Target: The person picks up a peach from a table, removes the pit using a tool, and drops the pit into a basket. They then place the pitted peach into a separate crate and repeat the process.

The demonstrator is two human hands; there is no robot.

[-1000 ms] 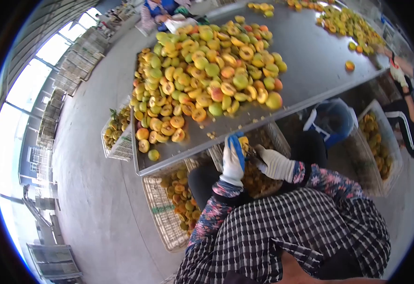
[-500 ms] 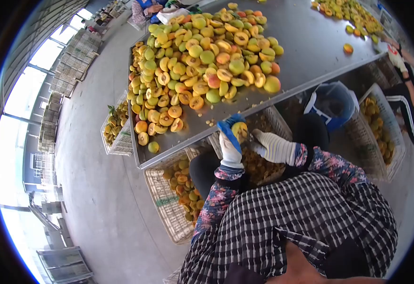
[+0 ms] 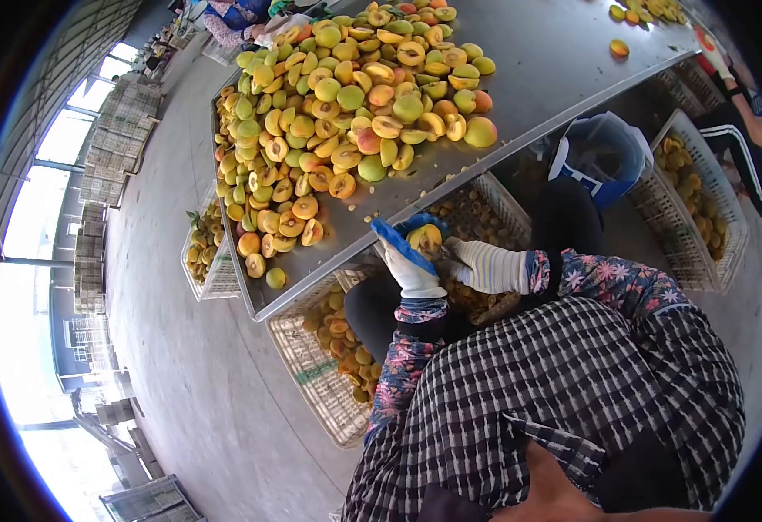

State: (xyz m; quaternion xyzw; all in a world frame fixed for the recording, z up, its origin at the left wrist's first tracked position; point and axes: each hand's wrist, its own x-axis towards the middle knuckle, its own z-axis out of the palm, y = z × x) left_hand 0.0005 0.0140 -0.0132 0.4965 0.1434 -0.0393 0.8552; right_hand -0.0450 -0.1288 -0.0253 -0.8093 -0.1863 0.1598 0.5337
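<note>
My left hand (image 3: pixel 410 263), in a white glove with a blue palm, is closed around a cut yellow peach (image 3: pixel 425 240). My right hand (image 3: pixel 487 266), in a striped white glove, has its fingers pinched right against that peach. Something dark and narrow shows at its fingertips, too small to make out. Both hands are just off the near edge of a metal table (image 3: pixel 520 130), above a crate of fruit pieces (image 3: pixel 485 217). On the table lies a big heap of peaches (image 3: pixel 337 113), many halved with the cut faces showing.
A crate of peach halves (image 3: pixel 346 348) stands by my left leg. To the right are a blue bucket (image 3: pixel 603 157) and another full crate (image 3: pixel 698 200). A co-worker (image 3: pixel 746 130) sits at the right, another person (image 3: pixel 233 22) at the far left. Stacked crates (image 3: pixel 120 139) line the floor.
The view has shifted, so the table and heap appear higher and further left. Both hands stay together at the peach, with the left glove opened slightly wider around it.
</note>
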